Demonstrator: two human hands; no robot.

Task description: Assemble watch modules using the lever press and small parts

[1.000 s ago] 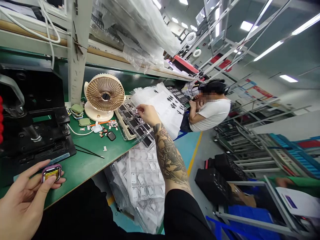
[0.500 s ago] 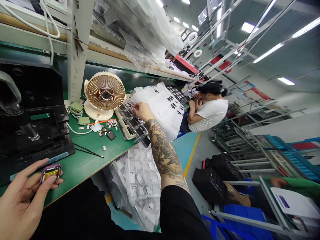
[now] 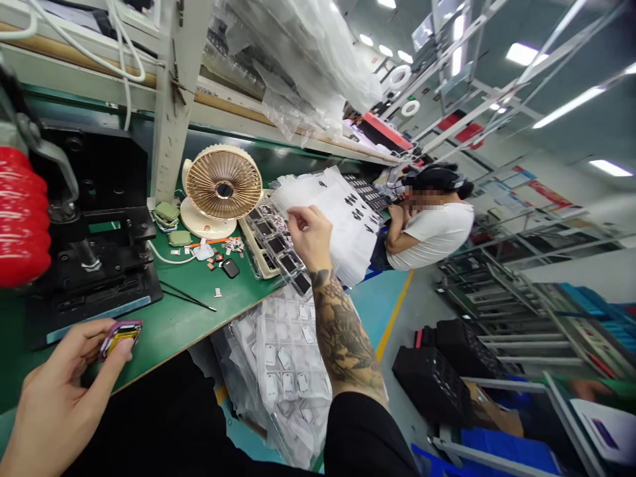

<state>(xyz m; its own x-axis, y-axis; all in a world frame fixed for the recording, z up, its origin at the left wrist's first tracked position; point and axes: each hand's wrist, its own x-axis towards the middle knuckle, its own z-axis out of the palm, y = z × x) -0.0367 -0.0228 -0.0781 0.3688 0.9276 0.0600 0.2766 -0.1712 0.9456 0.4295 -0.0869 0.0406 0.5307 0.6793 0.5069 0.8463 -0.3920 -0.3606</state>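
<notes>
My left hand [image 3: 64,391] is closed on a small purple-framed electronic device [image 3: 118,336] near the bench's front edge. The device's inside faces up, showing a yellow block. My right hand [image 3: 313,238] is over a clear plastic compartment tray [image 3: 287,262] of dark rectangular parts, beside white sheets. Its thumb and fingers are pinched together; whether anything small is between them is hidden. A pair of black tweezers [image 3: 189,296] lies on the green bench [image 3: 173,338] between my hands.
A black press [image 3: 99,172] with a red handle [image 3: 22,218] stands at the left. Behind the small parts is a cream fan [image 3: 222,185]. Bagged clear trays [image 3: 283,344] stand below the bench edge. A co-worker [image 3: 437,225] sits at the far end.
My right hand has drawn back from the tray, up and to the right. My left hand still holds the device. The view has shifted, bringing in the red handle.
</notes>
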